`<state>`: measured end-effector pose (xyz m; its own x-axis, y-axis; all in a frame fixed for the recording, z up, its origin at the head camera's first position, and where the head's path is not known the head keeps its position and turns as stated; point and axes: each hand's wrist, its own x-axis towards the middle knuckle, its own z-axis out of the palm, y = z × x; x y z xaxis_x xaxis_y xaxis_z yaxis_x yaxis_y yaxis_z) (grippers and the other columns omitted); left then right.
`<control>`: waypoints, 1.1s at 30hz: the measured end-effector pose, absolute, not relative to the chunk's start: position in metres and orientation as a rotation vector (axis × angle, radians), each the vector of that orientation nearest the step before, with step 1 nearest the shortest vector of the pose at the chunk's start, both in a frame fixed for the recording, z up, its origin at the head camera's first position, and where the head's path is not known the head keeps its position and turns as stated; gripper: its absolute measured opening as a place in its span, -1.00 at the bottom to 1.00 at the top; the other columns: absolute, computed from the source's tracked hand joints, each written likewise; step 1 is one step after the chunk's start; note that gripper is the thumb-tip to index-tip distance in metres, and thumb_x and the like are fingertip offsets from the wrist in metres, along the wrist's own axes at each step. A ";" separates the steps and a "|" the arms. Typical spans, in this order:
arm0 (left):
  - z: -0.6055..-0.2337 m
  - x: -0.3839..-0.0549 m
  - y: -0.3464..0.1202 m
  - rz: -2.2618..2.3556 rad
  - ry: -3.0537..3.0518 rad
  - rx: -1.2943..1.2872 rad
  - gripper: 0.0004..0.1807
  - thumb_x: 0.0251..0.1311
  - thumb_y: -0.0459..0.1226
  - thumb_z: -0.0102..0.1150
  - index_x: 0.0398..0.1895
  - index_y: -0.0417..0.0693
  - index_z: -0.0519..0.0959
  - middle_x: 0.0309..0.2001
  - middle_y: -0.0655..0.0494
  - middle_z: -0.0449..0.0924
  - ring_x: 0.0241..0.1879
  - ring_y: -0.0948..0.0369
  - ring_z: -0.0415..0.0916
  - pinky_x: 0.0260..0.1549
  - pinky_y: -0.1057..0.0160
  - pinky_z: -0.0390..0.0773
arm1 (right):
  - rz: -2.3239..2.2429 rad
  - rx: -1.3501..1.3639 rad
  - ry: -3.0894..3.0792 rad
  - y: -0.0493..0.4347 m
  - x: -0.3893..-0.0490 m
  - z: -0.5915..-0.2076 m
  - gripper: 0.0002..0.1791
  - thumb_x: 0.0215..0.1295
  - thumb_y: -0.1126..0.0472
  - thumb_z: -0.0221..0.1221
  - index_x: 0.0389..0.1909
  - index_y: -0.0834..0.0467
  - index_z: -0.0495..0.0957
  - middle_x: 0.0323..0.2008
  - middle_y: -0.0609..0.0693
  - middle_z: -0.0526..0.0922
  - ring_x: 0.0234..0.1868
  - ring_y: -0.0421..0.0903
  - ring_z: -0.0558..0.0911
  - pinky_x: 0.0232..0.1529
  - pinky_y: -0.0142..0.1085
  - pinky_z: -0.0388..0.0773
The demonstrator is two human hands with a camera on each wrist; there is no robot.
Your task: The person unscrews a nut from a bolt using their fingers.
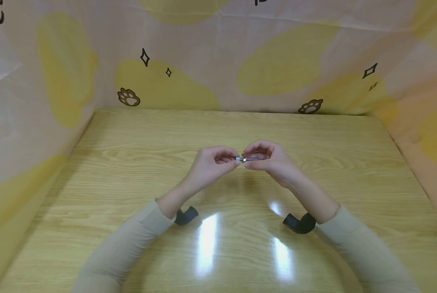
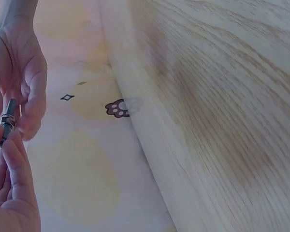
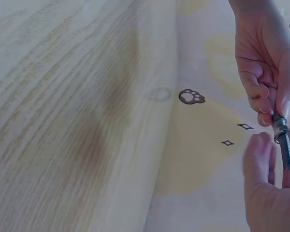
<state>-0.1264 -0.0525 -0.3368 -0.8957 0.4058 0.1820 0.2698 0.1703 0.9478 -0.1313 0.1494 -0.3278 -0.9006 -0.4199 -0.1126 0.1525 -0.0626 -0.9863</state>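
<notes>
A small metal bolt (image 1: pixel 254 158) with a nut (image 3: pixel 282 129) on its shank is held level over the table. My left hand (image 1: pixel 215 163) pinches the bolt's head end between thumb and fingertips. From the other side my right hand (image 1: pixel 271 160) has its curled thumb and index fingertip right at the nut, and the bolt's threaded end points into that palm. In the left wrist view, the bolt (image 2: pixel 10 106) shows between the fingers of both hands. The right wrist view shows the threaded shank (image 3: pixel 287 157) bare beyond the nut.
Below the hands lies a wood-grain table (image 1: pixel 130 162). Black curved wrist pieces (image 1: pixel 186 215) show beside both sleeves. A patterned cloth (image 1: pixel 226 53) with yellow patches and paw prints stands around the table's back and sides.
</notes>
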 end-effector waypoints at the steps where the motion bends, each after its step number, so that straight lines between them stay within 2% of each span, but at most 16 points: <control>1: -0.336 -0.126 -0.053 1.834 2.321 0.673 -0.86 0.11 -0.39 0.24 -0.27 -0.28 0.61 -0.35 0.01 0.64 -0.36 0.19 0.59 -0.30 0.28 0.63 | -2.019 -0.296 1.841 0.149 -0.131 -0.327 -0.78 0.16 0.49 0.14 -0.21 0.17 0.51 -0.24 0.02 0.59 -0.23 -0.12 0.63 -0.13 -0.29 0.59; 5: -0.336 -0.126 -0.057 1.827 2.347 0.688 -0.87 0.11 -0.40 0.23 -0.28 -0.29 0.61 -0.35 0.01 0.64 -0.38 0.20 0.59 -0.32 0.29 0.63 | -1.977 -0.259 1.865 0.145 -0.131 -0.324 -0.90 0.32 0.32 0.08 -0.19 0.23 0.48 -0.34 0.02 0.61 -0.36 -0.13 0.64 -0.23 -0.29 0.62; 8: -0.336 -0.126 -0.059 1.828 2.353 0.706 -0.88 0.12 -0.40 0.23 -0.29 -0.30 0.61 -0.36 0.00 0.64 -0.38 0.19 0.59 -0.32 0.29 0.63 | -1.961 -0.241 1.874 0.142 -0.131 -0.324 -0.88 0.37 0.26 0.04 -0.24 0.24 0.50 -0.46 0.00 0.63 -0.48 -0.16 0.62 -0.34 -0.32 0.63; 11: -0.336 -0.126 -0.060 1.830 2.348 0.698 -0.86 0.12 -0.39 0.23 -0.27 -0.31 0.61 -0.34 -0.01 0.63 -0.37 0.19 0.58 -0.31 0.29 0.63 | -1.973 -0.263 1.870 0.141 -0.132 -0.327 -0.95 0.29 0.36 0.10 -0.26 0.24 0.50 -0.44 -0.02 0.63 -0.43 -0.17 0.62 -0.28 -0.31 0.63; 16: -0.338 -0.126 -0.061 1.832 2.343 0.662 -0.85 0.11 -0.40 0.23 -0.25 -0.32 0.61 -0.33 -0.01 0.63 -0.36 0.19 0.58 -0.31 0.30 0.63 | -2.012 -0.299 1.846 0.140 -0.134 -0.330 -0.77 0.12 0.51 0.17 -0.21 0.25 0.48 -0.28 0.01 0.57 -0.26 -0.12 0.62 -0.13 -0.29 0.59; 18: -0.339 -0.127 -0.060 1.834 2.335 0.675 -0.84 0.12 -0.40 0.23 -0.25 -0.32 0.61 -0.33 -0.01 0.63 -0.36 0.18 0.59 -0.31 0.29 0.63 | -1.996 -0.282 1.874 0.139 -0.135 -0.330 -0.81 0.17 0.45 0.16 -0.19 0.22 0.47 -0.28 0.01 0.58 -0.28 -0.11 0.62 -0.16 -0.29 0.60; 22: -0.338 -0.127 -0.060 1.837 2.331 0.701 -0.83 0.13 -0.37 0.23 -0.24 -0.31 0.61 -0.31 -0.01 0.63 -0.35 0.16 0.59 -0.30 0.29 0.63 | -1.934 -0.246 1.940 0.136 -0.137 -0.331 -0.89 0.31 0.27 0.11 -0.24 0.24 0.50 -0.43 0.00 0.62 -0.44 -0.12 0.63 -0.28 -0.27 0.64; 24: -0.339 -0.126 -0.060 1.837 2.333 0.701 -0.84 0.14 -0.37 0.22 -0.24 -0.30 0.61 -0.31 0.00 0.63 -0.35 0.17 0.59 -0.30 0.29 0.63 | -1.920 -0.242 1.948 0.136 -0.137 -0.331 -0.90 0.30 0.26 0.13 -0.28 0.24 0.52 -0.48 0.00 0.63 -0.48 -0.14 0.62 -0.31 -0.25 0.64; 26: -0.339 -0.126 -0.060 1.838 2.333 0.692 -0.85 0.13 -0.38 0.22 -0.24 -0.29 0.61 -0.31 0.00 0.63 -0.34 0.18 0.58 -0.29 0.29 0.62 | -1.932 -0.265 1.931 0.136 -0.136 -0.332 -0.94 0.25 0.33 0.16 -0.29 0.24 0.53 -0.43 0.01 0.63 -0.43 -0.14 0.63 -0.25 -0.26 0.63; 30: -0.340 -0.125 -0.059 1.845 2.326 0.674 -0.86 0.13 -0.38 0.22 -0.25 -0.28 0.61 -0.32 0.01 0.63 -0.35 0.19 0.58 -0.30 0.29 0.62 | -1.937 -0.305 1.935 0.140 -0.136 -0.331 -0.77 0.13 0.43 0.21 -0.17 0.24 0.48 -0.25 0.02 0.58 -0.26 -0.12 0.63 -0.13 -0.24 0.59; 33: -0.340 -0.126 -0.059 1.851 2.334 0.668 -0.86 0.13 -0.38 0.22 -0.26 -0.28 0.61 -0.33 0.01 0.64 -0.36 0.19 0.58 -0.30 0.29 0.63 | -1.917 -0.287 1.947 0.142 -0.137 -0.329 -0.80 0.24 0.35 0.14 -0.12 0.26 0.45 -0.26 0.02 0.59 -0.29 -0.11 0.64 -0.15 -0.22 0.61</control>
